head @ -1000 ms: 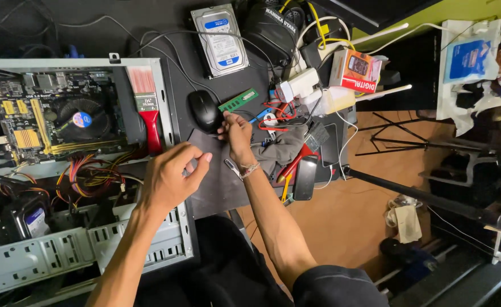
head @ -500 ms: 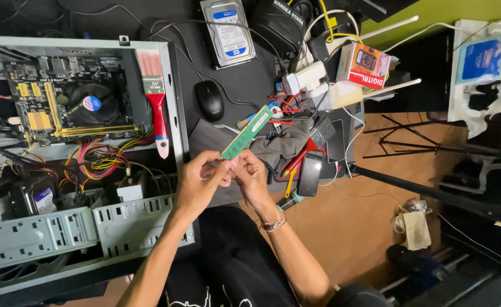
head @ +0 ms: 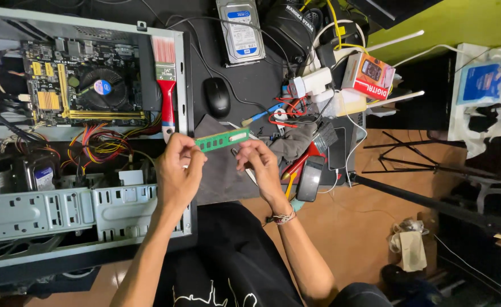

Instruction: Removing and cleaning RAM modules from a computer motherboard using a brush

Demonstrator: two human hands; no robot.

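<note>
Green memory stick (head: pixel 223 140) pinched at each end by left hand (head: pixel 177 170) and right hand (head: pixel 260 165), clear of the open computer case (head: pixel 148 210), motherboard (head: pixel 85 85) slot not yet filled.

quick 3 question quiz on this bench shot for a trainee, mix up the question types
1. True or false: the green memory stick is held at both ends, left hand on one end and right hand on the other.
2. Multiple choice: what lies on the edge of the open computer case, beside the motherboard? A) a screwdriver B) a red-handled brush C) a hammer
3. Fill in: the black ____ sits on the dark mat between the case and the tangle of cables.

Key: 1 true; 2 B; 3 mouse
</note>
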